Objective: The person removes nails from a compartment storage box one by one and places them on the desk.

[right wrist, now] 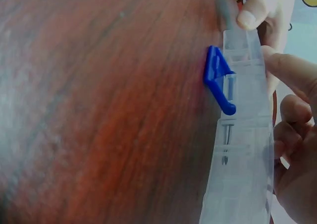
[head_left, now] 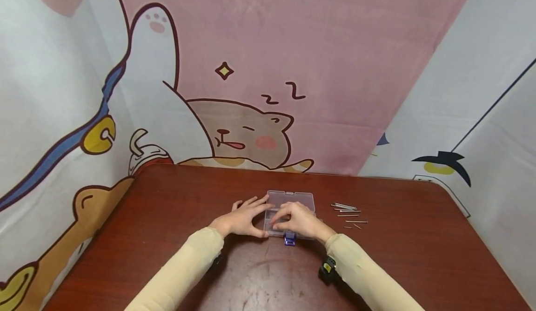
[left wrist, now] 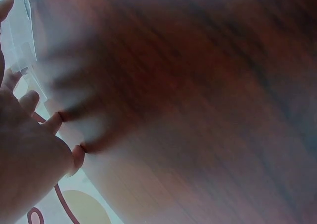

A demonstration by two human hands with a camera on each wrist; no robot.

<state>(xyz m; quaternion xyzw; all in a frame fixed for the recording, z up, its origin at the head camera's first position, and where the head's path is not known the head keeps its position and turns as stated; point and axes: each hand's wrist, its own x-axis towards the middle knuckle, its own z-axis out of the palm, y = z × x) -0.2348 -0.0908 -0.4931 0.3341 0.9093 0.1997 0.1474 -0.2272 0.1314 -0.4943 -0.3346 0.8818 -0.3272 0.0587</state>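
A clear plastic compartment box (head_left: 303,201) lies with its lid raised back and a blue latch (head_left: 290,240) at its front. My left hand (head_left: 240,219) spreads along the box's left side, thumb at the front corner and other fingertips near the table. Over the left compartments, my right hand (head_left: 299,219) reaches in with thumb and index finger close together. Whether a small piece is between those fingertips cannot be seen. In the right wrist view, a thin metal nail (right wrist: 226,140) shows through the box's wall, near the blue latch (right wrist: 218,80).
Right of the box, several long nails (head_left: 345,207) lie in a loose group on the brown table (head_left: 259,278). Nearer the front are a single nail (head_left: 357,221) and a tiny pin (head_left: 357,226). A cartoon-printed cloth (head_left: 356,92) hangs behind the table.
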